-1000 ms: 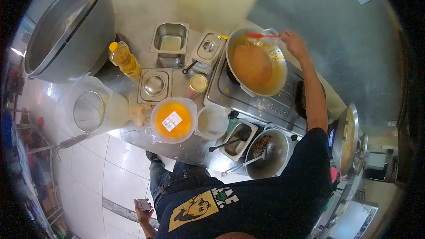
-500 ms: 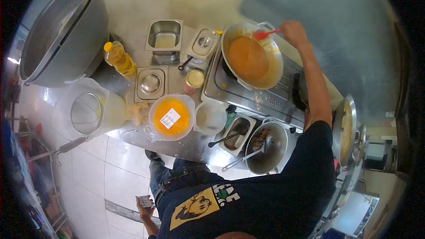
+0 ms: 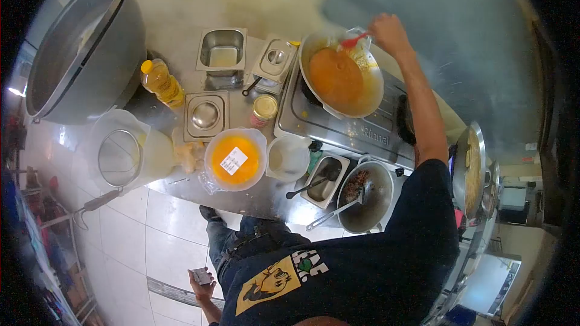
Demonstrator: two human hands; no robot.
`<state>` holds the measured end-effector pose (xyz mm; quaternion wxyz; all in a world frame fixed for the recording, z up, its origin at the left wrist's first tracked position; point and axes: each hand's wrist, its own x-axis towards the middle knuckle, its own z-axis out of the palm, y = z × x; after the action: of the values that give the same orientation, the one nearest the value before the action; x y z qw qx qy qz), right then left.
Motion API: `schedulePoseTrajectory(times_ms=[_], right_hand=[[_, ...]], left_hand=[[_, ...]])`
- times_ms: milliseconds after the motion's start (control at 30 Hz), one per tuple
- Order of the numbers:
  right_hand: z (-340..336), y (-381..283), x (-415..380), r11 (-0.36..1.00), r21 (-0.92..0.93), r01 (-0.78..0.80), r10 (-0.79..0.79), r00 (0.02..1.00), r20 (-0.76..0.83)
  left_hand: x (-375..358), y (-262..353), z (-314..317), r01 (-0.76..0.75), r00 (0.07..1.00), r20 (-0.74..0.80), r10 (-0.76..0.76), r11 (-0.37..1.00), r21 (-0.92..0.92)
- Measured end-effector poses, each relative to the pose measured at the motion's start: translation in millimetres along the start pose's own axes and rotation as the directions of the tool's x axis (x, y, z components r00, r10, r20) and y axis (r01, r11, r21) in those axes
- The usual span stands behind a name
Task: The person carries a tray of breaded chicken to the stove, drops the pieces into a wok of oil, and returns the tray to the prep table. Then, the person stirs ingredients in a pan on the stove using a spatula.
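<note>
My right hand [image 3: 388,31] is closed round the handle of a red spatula [image 3: 351,41], whose head is at the upper part of a large pan [image 3: 376,87]. Orange-brown sauce [image 3: 335,79] covers much of the pan's bottom, and the pan sits on a steel gas stove [image 3: 362,133]. Low beside my legs, my left hand [image 3: 203,285] holds a small pale flat object [image 3: 200,276], too small to identify. Below the stove, a pot [image 3: 383,196] holds dark bits and a ladle.
A huge grey pot [image 3: 115,54] stands at left, near an oil bottle [image 3: 162,83]. Steel containers [image 3: 206,116], a lidded jar [image 3: 264,108], a labelled bowl of orange content [image 3: 238,175], a white jug [image 3: 287,158] and a strainer [image 3: 119,157] share the counter [image 3: 175,187].
My right hand and the spatula have shifted slightly left and up over the pan. My left hand still holds the small object.
</note>
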<state>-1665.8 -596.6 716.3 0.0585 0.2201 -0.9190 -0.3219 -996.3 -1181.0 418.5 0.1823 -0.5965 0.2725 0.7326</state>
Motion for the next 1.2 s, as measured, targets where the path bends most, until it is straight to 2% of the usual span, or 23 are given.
schedulePoseTrajectory(times_ms=[67, 100, 167, 233, 267, 300, 367, 500, 567, 600, 667, 700, 767, 800, 867, 967, 1033, 1100, 1200], right_hand=[[-12.1, 10.7, -1.5, 0.997, 0.042, -0.058, 0.064, 0.981, -0.18], [-8.2, 10.1, -0.7, 0.997, 0.042, -0.066, 0.072, 0.983, -0.171], [-2.3, 0.9, 7.0, 0.999, 0.04, -0.007, 0.008, 1.0, -0.026], [-0.8, -13.0, -2.6, 0.999, 0.044, 0.005, -0.004, 1.0, -0.009], [-3.4, -19.8, -2.8, 0.999, 0.046, 0.029, -0.029, 1.0, 0.004], [-9.3, -16.8, -2.9, 0.998, 0.044, 0.041, -0.041, 0.999, -0.001], [-28.9, -1.5, -13.8, 0.999, 0.03, -0.033, 0.037, 0.992, -0.122], [-12.9, 15.9, -19.1, 0.997, -0.056, -0.055, 0.048, 0.992, -0.116], [14.9, 2.4, -23.1, 0.993, -0.118, -0.013, 0.013, 1.0, -0.002], [19.5, 2.8, -28.5, 0.993, -0.117, -0.014, 0.014, 1.0, -0.004], [11.2, -4.7, -46.3, 0.999, -0.033, -0.033, 0.027, 0.985, -0.171], [0.0, -4.4, -55.7, 0.999, -0.027, -0.031, 0.026, 0.986, -0.168], [-51.1, -0.7, -73.4, 0.973, 0.065, -0.224, 0.217, 0.971, 0.098], [-49.9, -1.1, -78.6, 0.971, 0.068, -0.228, 0.22, 0.97, 0.106], [-47.6, 0.6, -91.3, 0.964, -0.108, -0.245, 0.258, 0.958, 0.129], [-16.8, -23.7, -102.1, 0.973, -0.083, -0.215, 0.227, 0.954, 0.195], [-26.4, -25.5, -111.3, 0.972, -0.037, -0.231, 0.234, 0.952, 0.195], [-49.0, -27.0, -115.8, 0.971, 0.016, -0.238, 0.231, 0.954, 0.194], [-68.1, -24.6, -122.2, 0.954, 0.015, -0.299, 0.284, 0.919, 0.276]], left_hand=[[-5.2, 0.5, -0.4, -0.002, 1.0, -0.001, 0.002, 1.0, 0.018], [-5.9, 0.6, 1.6, 0.001, 1.0, 0.022, -0.002, 0.999, 0.041], [-7.2, 0.6, 7.5, 0.003, 0.999, 0.05, -0.007, 0.998, 0.07], [-8.6, 1.1, 10.8, -0.071, 0.997, 0.044, 0.067, 0.994, 0.084], [-5.9, 2.1, 4.8, 0.0, 1.0, 0.015, -0.001, 0.998, 0.059], [-4.7, -1.7, 3.0, 0.002, 1.0, 0.013, -0.003, 0.999, 0.046], [-10.0, -4.0, 2.8, -0.02, 0.999, -0.033, 0.021, 0.999, 0.037], [-0.9, -4.9, -0.2, 0.007, 1.0, 0.005, -0.008, 0.997, 0.078], [-0.3, -3.3, 5.2, 0.0, 1.0, -0.01, 0.0, 0.999, 0.044], [0.5, -1.9, 3.9, 0.007, 1.0, 0.022, -0.009, 0.998, 0.062], [0.0, -1.4, 3.1, 0.013, 0.998, 0.053, -0.016, 0.998, 0.06], [0.5, -2.5, 2.0, 0.014, 0.999, 0.046, -0.017, 0.998, 0.061], [2.5, -6.5, 1.6, 0.002, 0.999, 0.044, -0.004, 0.999, 0.046], [-5.2, -7.1, 14.5, -0.06, 0.997, 0.045, 0.058, 0.997, 0.047], [5.2, -9.1, 11.1, -0.044, 0.997, 0.071, 0.038, 0.996, 0.077], [8.7, 1.5, 6.8, -0.012, 0.989, 0.145, -0.016, 0.981, 0.192], [16.6, 0.4, 7.2, -0.039, 0.992, 0.125, 0.025, 0.993, 0.112], [8.0, 4.9, 15.2, -0.056, 0.995, 0.093, 0.045, 0.992, 0.113], [17.0, 9.7, 0.2, -0.012, 0.99, 0.142, -0.003, 0.994, 0.106]])
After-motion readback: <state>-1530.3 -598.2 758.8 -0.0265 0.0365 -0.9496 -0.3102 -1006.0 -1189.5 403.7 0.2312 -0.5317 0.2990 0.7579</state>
